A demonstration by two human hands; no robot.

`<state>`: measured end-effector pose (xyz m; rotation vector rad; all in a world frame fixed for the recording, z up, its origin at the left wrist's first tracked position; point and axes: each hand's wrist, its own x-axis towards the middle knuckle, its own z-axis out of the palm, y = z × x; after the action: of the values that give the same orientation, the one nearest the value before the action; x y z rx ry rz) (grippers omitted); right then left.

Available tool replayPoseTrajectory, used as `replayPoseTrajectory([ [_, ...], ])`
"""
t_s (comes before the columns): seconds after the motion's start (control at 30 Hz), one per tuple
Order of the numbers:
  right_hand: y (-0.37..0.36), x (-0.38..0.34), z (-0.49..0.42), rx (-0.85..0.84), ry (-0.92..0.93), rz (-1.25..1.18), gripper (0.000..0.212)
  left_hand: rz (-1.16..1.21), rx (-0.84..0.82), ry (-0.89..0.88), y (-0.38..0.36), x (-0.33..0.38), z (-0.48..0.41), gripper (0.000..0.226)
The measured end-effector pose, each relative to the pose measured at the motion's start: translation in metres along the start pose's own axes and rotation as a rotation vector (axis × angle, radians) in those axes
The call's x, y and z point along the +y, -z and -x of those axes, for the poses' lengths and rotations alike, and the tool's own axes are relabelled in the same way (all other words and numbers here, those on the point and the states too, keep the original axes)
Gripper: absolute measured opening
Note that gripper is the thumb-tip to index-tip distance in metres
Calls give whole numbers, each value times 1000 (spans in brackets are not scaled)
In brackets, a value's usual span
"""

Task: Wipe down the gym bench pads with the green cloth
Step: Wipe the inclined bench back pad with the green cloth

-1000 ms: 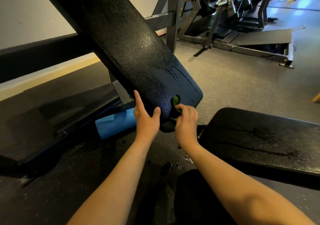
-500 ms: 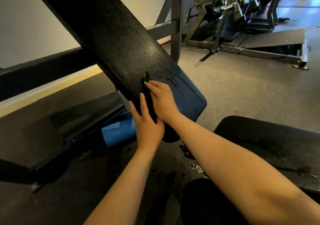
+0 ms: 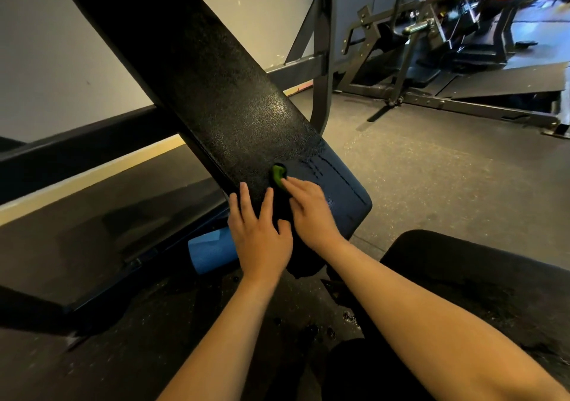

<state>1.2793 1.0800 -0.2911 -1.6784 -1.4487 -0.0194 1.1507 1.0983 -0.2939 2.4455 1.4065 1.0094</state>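
The black inclined back pad slopes from the upper left down to the centre, with wet streaks near its lower end. My right hand presses the green cloth flat against that lower end; only a small green fold shows past my fingertips. My left hand lies flat on the pad's lower left edge, fingers straight, touching my right hand. The black seat pad is at the lower right, its surface damp.
A blue foam roller lies on the floor under the back pad. The bench's black steel frame rises behind the pad. Another weight machine stands at the back right. Speckled rubber floor lies between them, and a wall on the left.
My right hand with the cloth went up the back pad from its lower end, then slid a short way back down and right. My left hand has stayed on the pad's lower left edge.
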Motion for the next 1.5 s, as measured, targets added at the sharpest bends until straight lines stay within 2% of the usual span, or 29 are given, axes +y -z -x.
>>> replayPoseTrajectory([
  [0.1,1,6,-22,-143,168,93,47,-98,12,21,1,3,-24,60],
  [0.2,9,30,-41,-137,223,216,53,-175,-41,51,-6,12,-40,65],
  [0.27,13,47,-51,-87,171,243,58,-213,-31,73,-11,16,-41,68],
  [0.47,16,54,-77,85,-192,145,56,-211,0,114,-13,19,-40,82],
  [0.5,12,45,-81,98,-170,112,55,-213,9,124,-13,21,-40,83],
  [0.57,2,24,-86,61,33,53,50,-237,5,132,-14,22,-40,83],
  [0.67,-9,0,-94,-131,370,-2,46,-280,-11,139,-13,21,-41,78],
  [0.77,0,5,-101,-252,475,86,52,-249,-59,161,-8,24,-42,77],
  [0.83,10,25,-103,-248,434,190,61,-243,-77,186,-7,27,-42,78],
  [0.9,20,48,-104,-175,298,214,66,-270,-71,187,-8,28,-42,77],
  [1.03,33,88,-100,-27,61,248,65,-301,-91,195,-9,29,-43,70],
  [1.13,35,80,-96,-26,-173,176,64,-303,-109,211,-8,32,-44,68],
  [1.2,30,58,-92,-110,-127,144,63,-306,-122,242,-6,35,-45,69],
  [1.3,22,39,-77,-292,196,138,63,-353,-126,270,-5,46,-52,68],
  [1.33,24,45,-78,-300,234,131,63,-366,-115,247,-7,52,-57,67],
  [1.5,32,91,-90,-118,130,213,67,-434,-142,165,-27,66,-66,67],
])
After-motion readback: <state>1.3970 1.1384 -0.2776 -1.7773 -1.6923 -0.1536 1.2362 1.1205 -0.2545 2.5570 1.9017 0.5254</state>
